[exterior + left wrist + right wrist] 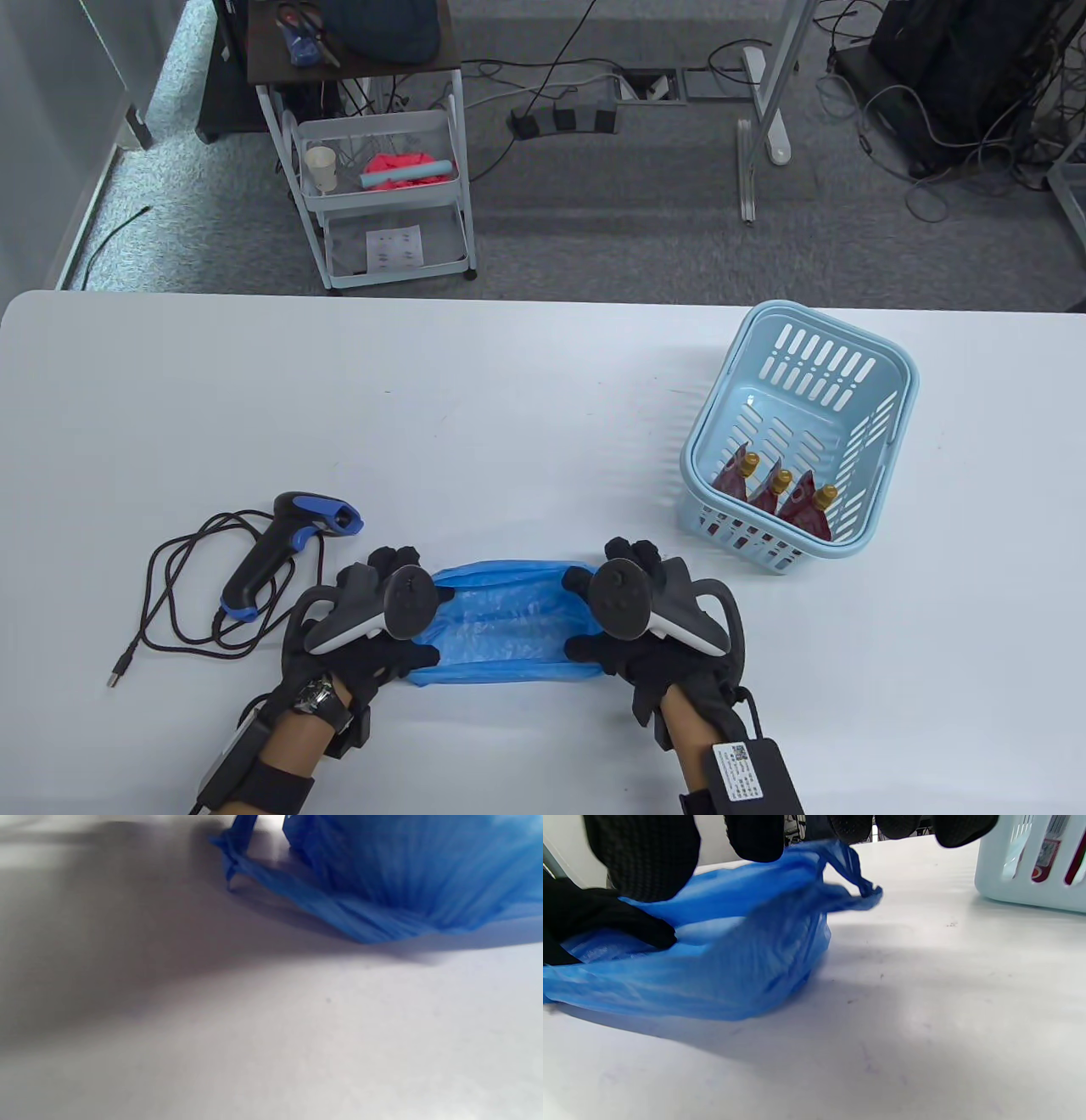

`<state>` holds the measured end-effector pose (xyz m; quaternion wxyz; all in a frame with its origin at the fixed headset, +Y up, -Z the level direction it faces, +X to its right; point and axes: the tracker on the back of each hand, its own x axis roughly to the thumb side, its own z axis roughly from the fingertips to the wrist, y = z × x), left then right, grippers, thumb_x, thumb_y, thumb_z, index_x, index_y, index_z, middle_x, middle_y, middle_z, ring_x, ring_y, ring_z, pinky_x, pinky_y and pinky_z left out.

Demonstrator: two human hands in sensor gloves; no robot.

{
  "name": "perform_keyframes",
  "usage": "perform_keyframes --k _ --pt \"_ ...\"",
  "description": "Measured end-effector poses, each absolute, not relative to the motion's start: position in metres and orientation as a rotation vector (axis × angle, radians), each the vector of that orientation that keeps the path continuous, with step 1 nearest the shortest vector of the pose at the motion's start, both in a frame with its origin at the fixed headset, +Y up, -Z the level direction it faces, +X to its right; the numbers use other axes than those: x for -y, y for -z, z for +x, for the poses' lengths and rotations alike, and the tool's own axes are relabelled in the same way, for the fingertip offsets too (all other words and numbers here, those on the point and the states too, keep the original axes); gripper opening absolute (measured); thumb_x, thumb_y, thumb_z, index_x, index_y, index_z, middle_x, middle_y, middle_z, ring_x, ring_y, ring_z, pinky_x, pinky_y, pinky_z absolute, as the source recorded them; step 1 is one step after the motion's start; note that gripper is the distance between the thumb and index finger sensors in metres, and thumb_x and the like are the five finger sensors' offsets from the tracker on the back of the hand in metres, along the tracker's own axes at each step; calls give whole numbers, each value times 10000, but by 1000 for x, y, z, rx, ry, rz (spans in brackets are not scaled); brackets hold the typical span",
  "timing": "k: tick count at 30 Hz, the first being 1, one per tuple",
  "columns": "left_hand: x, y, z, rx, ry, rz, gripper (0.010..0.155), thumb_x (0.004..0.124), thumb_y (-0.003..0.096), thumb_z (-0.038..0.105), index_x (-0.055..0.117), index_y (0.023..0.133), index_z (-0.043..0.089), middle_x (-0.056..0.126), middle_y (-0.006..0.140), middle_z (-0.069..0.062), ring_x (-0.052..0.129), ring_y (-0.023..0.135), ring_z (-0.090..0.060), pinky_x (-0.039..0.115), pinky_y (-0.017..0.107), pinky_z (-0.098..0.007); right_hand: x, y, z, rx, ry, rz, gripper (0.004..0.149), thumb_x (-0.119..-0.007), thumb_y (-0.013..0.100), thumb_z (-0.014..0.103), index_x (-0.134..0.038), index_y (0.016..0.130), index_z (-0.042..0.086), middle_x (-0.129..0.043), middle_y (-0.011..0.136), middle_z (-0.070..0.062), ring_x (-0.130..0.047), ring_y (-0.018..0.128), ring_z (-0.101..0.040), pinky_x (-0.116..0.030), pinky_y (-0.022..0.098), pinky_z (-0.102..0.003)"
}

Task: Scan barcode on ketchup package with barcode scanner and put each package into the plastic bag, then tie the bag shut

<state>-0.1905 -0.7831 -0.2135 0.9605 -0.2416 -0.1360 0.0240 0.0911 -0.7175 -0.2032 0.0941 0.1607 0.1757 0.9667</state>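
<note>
- The blue plastic bag (501, 624) lies flat near the table's front edge, stretched between the two hands and held at both ends.
- The left hand (373, 615) grips the bag's left end; the right hand (632, 611) pinches the right end, thumb under and fingers (645, 857) over the film, as the right wrist view shows.
- The ketchup packages (776, 497) stand unscanned in the light blue basket (899, 373), well apart from the bag, on the right.
- The barcode scanner (284, 548) lies unheld just left of the left hand, its cable (174, 594) looped beside it.
- Risk: the thin film may tear if pulled too hard, or its layers may cling so the mouth stays closed.
- Risk: the cable may be snagged by the left hand when the scanner is taken.
- The white table (424, 407) is smooth; beyond it are grey carpet, a wire trolley (382, 195) and loose floor cables.
</note>
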Motion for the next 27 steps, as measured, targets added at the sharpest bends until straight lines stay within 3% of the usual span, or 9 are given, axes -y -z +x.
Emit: perform_keyframes --k 10,19,27 --pt "783 213 -190 276 -45 -489 816 854 396 558 493 1113 413 267 1214 -96 311 1153 -440 392 798 -686 693 190 95 -285 -2898 474 807 -724 477 605 -439 1142 249 -313 1193 -231 -302 1075 -515 -386 733 -708" --pt "783 213 -189 278 -32 -486 812 845 401 565 487 1115 417 264 1214 -99 312 1153 -439 390 800 -685 711 184 88 -280 -2971 435 899 -664 486 666 -289 1175 225 -182 1201 -248 -135 1080 -523 -211 727 -744" --pt "783 213 -190 278 -75 -466 763 787 430 587 510 1118 409 301 1217 -67 350 1152 -431 400 801 -673 721 185 95 -297 -2965 415 906 -653 492 667 -250 1173 227 -134 1196 -251 -106 1072 -520 -192 725 -742"
